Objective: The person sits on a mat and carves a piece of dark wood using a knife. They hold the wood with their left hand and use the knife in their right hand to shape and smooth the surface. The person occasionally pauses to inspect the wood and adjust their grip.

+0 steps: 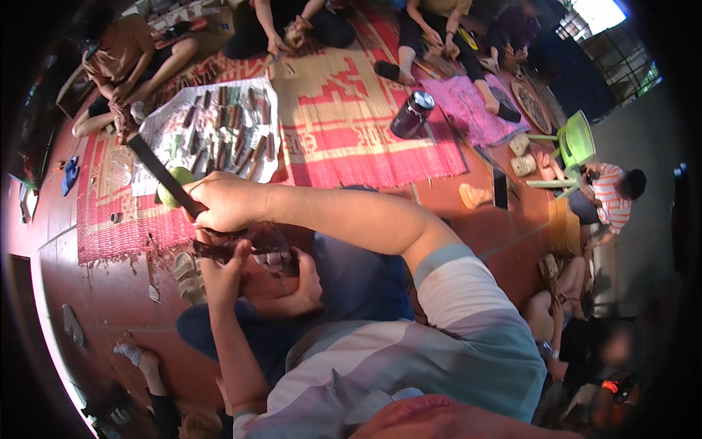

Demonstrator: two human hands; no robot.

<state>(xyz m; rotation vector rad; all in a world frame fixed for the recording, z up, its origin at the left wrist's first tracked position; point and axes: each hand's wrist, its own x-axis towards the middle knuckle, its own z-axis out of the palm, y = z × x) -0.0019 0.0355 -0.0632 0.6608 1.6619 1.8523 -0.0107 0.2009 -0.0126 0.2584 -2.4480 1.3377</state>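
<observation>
My right hand (223,201) is closed around the handle of a long dark knife (157,167) whose blade slants up to the left. Just below it, my left hand (223,274) grips a dark brown, shiny piece of wood or bark (252,247) held over my knee. The knife handle end meets the top of that piece. A round green object (175,184) shows behind my right hand, partly hidden by it. My striped sleeve and blue trousers fill the lower middle.
A white sheet (164,128) with several short brown sticks lies on a red and beige woven mat (351,110). A dark tumbler (412,113) stands on the mat. Other people sit around it. A green stool (578,139) is at right, sandals (189,276) on the red floor.
</observation>
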